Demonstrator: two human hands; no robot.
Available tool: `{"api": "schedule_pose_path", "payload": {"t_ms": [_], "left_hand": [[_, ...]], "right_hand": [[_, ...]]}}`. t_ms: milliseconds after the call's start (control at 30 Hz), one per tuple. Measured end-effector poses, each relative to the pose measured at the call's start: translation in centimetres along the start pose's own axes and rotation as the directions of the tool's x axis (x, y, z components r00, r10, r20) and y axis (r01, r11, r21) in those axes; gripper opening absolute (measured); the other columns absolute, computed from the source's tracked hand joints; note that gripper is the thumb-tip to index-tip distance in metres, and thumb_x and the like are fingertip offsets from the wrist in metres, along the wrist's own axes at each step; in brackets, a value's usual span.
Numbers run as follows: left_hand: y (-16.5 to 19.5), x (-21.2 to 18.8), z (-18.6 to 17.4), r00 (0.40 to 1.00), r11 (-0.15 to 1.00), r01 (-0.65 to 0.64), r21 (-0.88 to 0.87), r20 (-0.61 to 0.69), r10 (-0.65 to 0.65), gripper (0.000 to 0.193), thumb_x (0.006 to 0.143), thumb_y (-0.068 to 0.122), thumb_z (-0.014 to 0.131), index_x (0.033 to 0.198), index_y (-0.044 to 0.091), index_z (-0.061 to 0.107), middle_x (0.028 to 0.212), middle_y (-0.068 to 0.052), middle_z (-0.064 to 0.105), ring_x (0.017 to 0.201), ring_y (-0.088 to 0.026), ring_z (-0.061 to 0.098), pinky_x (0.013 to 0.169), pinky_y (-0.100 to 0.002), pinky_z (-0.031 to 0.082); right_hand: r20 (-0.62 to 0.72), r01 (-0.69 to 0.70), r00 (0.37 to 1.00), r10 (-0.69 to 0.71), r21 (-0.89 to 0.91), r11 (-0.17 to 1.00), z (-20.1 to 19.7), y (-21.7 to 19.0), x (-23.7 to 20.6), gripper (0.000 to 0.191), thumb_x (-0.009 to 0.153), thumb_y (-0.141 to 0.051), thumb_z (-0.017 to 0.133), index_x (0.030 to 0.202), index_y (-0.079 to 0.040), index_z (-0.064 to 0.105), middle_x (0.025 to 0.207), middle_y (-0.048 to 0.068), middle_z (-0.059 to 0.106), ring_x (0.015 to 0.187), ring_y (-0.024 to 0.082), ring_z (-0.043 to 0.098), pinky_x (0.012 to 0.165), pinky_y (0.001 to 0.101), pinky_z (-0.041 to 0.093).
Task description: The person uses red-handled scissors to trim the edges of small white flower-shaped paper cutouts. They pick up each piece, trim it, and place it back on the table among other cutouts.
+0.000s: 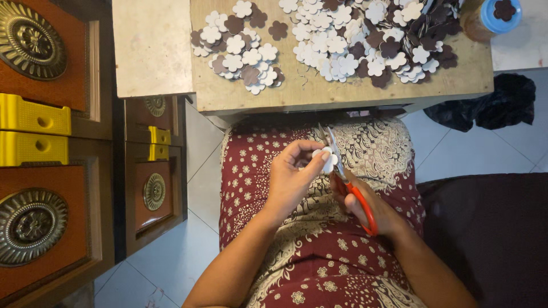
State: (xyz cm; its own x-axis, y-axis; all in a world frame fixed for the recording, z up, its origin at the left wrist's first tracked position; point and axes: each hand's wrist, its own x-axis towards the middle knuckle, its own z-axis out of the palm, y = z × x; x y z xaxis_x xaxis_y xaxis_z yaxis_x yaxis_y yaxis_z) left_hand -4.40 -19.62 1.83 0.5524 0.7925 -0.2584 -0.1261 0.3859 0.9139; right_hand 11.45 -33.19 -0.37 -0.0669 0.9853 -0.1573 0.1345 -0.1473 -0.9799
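We see a low wooden board at twelve o'clock. Two heaps of flower-shaped cutouts, white and dark brown, lie on it: a smaller heap at eleven, a larger heap at one o'clock.

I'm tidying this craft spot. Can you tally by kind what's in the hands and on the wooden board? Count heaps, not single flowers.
red-handled scissors, in the right hand: 1
white flower cut-out, in the left hand: 1
heaps of flower cut-outs on the wooden board: 2, left heap and right heap
jar with blue lid: 1
Total: 5
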Motion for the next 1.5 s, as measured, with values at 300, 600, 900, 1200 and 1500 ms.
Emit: {"api": "schedule_pose_path", "payload": {"t_ms": [300,600,900,1200,1500], "left_hand": [[0.3,0.1,-0.2,1.0,1.0,-0.008,-0.03,-0.025,0.008,0.019,0.096,0.009,0.073,0.112,0.0,0.07,0.095,-0.004,0.073,0.083,-0.007,0.067,0.074,-0.022,0.057],[0.6,0.5,-0.9,0.997,0.999,-0.018,0.027,-0.075,0.02,0.024,0.093,0.009,0.075,0.115,0.001,0.068,0.095,-0.003,0.072,0.084,-0.007,0.066,0.069,-0.021,0.055],[-1.0,0.6,-0.7,0.99,0.989,-0.101,-0.108,-0.114,0.089,0.035,0.097,0.006,0.072,0.13,-0.001,0.061,0.104,-0.006,0.07,0.088,-0.008,0.065,0.071,-0.02,0.052],[-2.2,0.9,-0.2,0.997,0.967,-0.072,-0.243,-0.053,0.061,0.045,0.094,-0.001,0.071,0.135,-0.003,0.053,0.11,-0.011,0.069,0.097,-0.012,0.069,0.085,-0.024,0.059],[-1.8,0.7,0.1,0.999,0.983,-0.036,-0.18,-0.043,0.029,0.042,0.092,-0.002,0.072,0.131,-0.003,0.056,0.109,-0.01,0.069,0.097,-0.012,0.069,0.084,-0.024,0.059]], "right_hand": [[0.001,-0.012,1.0,0.012,-0.081,0.997,0.1,0.1,0.1,0.089,0.09,-0.087,0.031,0.118,-0.004,0.051,0.076,0.0,0.047,0.062,0.012,0.045,0.052,0.0335,0.04],[0.021,-0.074,0.997,0.077,-0.115,0.991,0.0,0.9,0.1,0.086,0.084,-0.091,0.029,0.098,-0.009,0.051,0.071,0.0,0.048,0.057,0.013,0.051,0.046,0.0336,0.047],[0.012,-0.105,0.994,0.107,-0.122,0.987,0.2,1.0,0.2,0.085,0.083,-0.091,0.029,0.098,-0.01,0.051,0.07,0.0,0.05,0.053,0.012,0.053,0.044,0.0313,0.05],[0.04,-0.053,0.998,0.053,-0.017,0.998,0.2,-0.2,0.5,0.092,0.09,-0.083,0.034,0.128,-0.001,0.051,0.075,0.003,0.053,0.061,0.015,0.052,0.053,0.0332,0.048],[0.025,-0.039,0.999,0.038,0.008,0.999,0.1,-1.1,0.4,0.092,0.092,-0.082,0.037,0.133,0.0,0.046,0.084,0.003,0.054,0.069,0.014,0.052,0.058,0.0321,0.047]]}}
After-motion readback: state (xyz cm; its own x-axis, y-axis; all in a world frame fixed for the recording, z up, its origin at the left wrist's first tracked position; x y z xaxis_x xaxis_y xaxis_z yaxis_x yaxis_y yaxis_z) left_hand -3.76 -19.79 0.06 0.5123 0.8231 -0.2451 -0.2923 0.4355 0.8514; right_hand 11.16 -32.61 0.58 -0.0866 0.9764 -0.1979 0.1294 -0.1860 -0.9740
